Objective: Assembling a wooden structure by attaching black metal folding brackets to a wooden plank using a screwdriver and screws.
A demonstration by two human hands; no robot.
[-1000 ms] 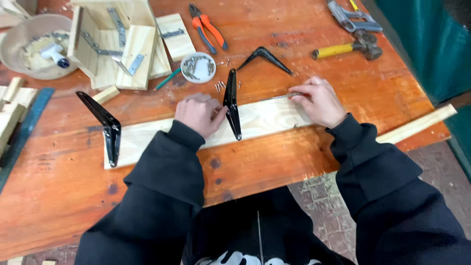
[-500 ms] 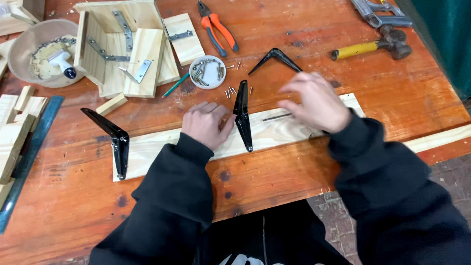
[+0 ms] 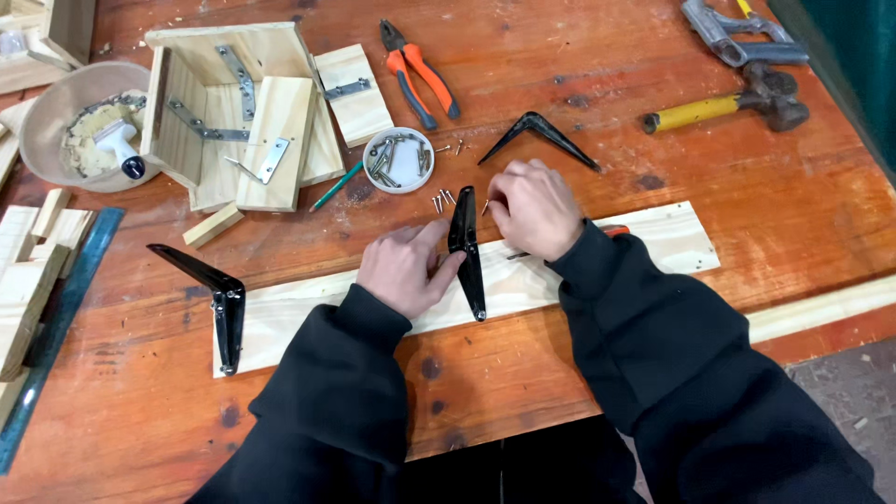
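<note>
Black metal bracket (image 3: 466, 250) lies across a pale pine board (image 3: 579, 266), its long axis running from the near edge of the board away toward the far side of the table, tilted slightly left at the far end. Its near tip points at the person; its far end stands just past the board's far edge.

The left hand (image 3: 403, 269) rests on the board just left of the bracket. Its fingers (image 3: 439, 271) are loosely curled, with the tips pressed against the bracket's left side; they pin it rather than wrap round it.

The right hand (image 3: 534, 210) sits just right of the bracket's far end, knuckles up. Its fingers are bunched nearly closed, pinching a small screw (image 3: 484, 207) whose tip shows at the fingertips, close to the bracket.

A few loose screws (image 3: 442, 198) lie on the table just beyond the left fingertips. A small white dish of screws (image 3: 399, 160) stands further out from them. A second bracket (image 3: 539, 135) lies on the table beyond the right knuckles, opened in a V. A third bracket (image 3: 217, 297) sits at the board's left end, well apart from both hands. Orange-handled pliers (image 3: 419, 71) and a yellow-handled hammer (image 3: 723, 103) lie at the far side, well apart from the fingers.
</note>
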